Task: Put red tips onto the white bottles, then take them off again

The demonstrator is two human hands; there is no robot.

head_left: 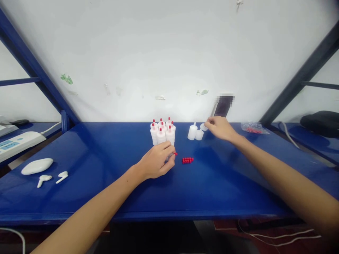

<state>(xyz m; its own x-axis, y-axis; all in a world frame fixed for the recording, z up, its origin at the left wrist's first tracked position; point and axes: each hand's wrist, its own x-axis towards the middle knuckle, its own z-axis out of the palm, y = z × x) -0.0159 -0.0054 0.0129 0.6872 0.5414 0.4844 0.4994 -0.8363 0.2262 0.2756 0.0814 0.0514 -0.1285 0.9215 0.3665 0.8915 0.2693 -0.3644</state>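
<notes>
My left hand is closed around a white squeeze bottle, mostly hidden by the fingers; its red cap pokes out to the right. Just behind that hand, several white squeeze bottles with red caps stand close together. To the right of it, a small block of loose red caps lies on the table. My right hand pinches a white bottle, which looks tilted. Beside it, an uncapped white bottle with a pointed nozzle stands upright, next to a shorter-looking white piece.
The blue table meets a white wall. A dark phone-like object leans there behind my right hand. Farther right lies a clear bag of red pieces. White earbuds and their case lie at the left. Blue frame posts flank the table.
</notes>
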